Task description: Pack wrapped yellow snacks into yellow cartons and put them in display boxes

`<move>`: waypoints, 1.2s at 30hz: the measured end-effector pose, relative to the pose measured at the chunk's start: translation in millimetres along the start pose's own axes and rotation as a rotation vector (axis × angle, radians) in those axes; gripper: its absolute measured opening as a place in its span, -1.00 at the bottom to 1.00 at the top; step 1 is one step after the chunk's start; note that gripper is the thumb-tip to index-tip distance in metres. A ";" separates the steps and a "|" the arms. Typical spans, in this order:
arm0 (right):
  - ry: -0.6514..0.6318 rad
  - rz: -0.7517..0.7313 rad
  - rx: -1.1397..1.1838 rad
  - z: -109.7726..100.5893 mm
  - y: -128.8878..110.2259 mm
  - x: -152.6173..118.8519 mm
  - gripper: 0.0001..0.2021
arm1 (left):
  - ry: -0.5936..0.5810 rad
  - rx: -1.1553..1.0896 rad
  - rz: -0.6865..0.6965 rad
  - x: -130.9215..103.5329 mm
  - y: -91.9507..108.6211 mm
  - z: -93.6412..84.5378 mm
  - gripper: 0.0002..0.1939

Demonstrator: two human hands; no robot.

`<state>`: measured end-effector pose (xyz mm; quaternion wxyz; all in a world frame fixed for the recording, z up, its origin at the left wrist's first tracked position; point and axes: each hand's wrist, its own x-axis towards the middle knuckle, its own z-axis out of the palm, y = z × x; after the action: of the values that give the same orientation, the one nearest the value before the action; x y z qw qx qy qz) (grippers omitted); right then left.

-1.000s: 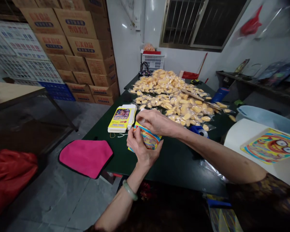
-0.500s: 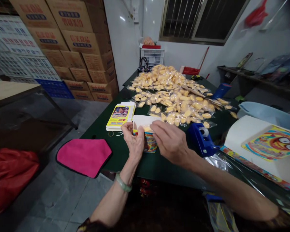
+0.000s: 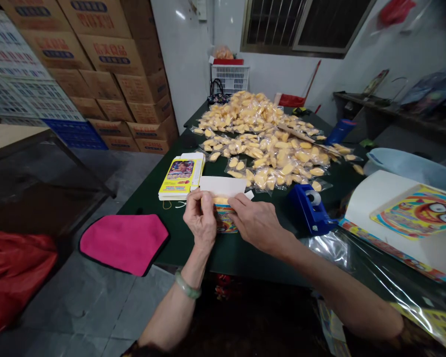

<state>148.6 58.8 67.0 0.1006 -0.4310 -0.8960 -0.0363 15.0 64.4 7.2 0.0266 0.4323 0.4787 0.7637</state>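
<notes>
A small colourful cardboard box (image 3: pixel 226 223) is held between my two hands at the near edge of the green table. Its white top flap (image 3: pixel 223 186) stands up, and something yellow shows at the opening. My left hand (image 3: pixel 201 218) grips the box's left side, thumb at the rim. On the right side, my right hand (image 3: pixel 254 218) pinches the box near its opening, beside a small white side flap (image 3: pixel 249 195). A stack of flattened yellow boxes (image 3: pixel 182 176) lies just beyond my left hand. Past the box spreads a heap of clear packets with yellow pieces (image 3: pixel 260 129).
A blue tape dispenser (image 3: pixel 310 210) sits right of my right hand. Further right are an open printed carton (image 3: pixel 405 223) and a light blue basin (image 3: pixel 412 166). A pink cloth-covered seat (image 3: pixel 124 243) stands at the table's left edge. Brown cartons (image 3: pixel 115 54) are stacked back left.
My right hand has drawn slightly down and its fingers sit lower on the box's right side. The white top flap and a side flap now show more fully. The view has shifted a little.
</notes>
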 end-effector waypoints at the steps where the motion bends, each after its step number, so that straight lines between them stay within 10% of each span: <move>1: 0.022 -0.025 0.059 2.1 3.2 -0.1 -0.74 | -0.006 -0.002 -0.005 2.1 0.8 -1.3 -0.74; 5: 0.497 -0.129 0.567 24.3 23.4 -10.4 -0.74 | -0.049 -0.028 -0.088 7.7 1.0 -3.8 -0.74; 8: 0.779 0.130 1.044 43.7 34.5 -18.2 -0.77 | -0.016 -0.150 -0.196 6.3 0.4 -1.2 -0.80; 13: 0.367 0.282 1.689 57.5 42.1 -4.8 -0.66 | -0.020 -0.400 -0.444 2.2 9.2 7.4 -0.70; 17: 0.188 0.203 1.750 49.8 54.6 4.4 -0.66 | -0.060 -0.396 -0.478 1.6 16.4 11.0 -0.68; 22: 0.251 0.076 1.508 35.8 57.3 8.2 -0.80 | -0.105 -0.314 -0.256 2.7 13.7 9.7 -0.97; 27: 0.471 0.088 1.542 49.9 45.6 14.8 -0.86 | -0.259 -0.327 -0.207 5.0 6.8 -0.1 -0.86; 36: 0.315 0.089 1.515 43.8 51.2 6.2 -0.71 | -0.508 -0.355 -0.240 14.8 3.4 -16.4 -0.81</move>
<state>178.2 102.3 24.5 0.4957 -0.2700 -0.6333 0.5295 -4.2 57.7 16.4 0.3097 0.5380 0.3636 0.6946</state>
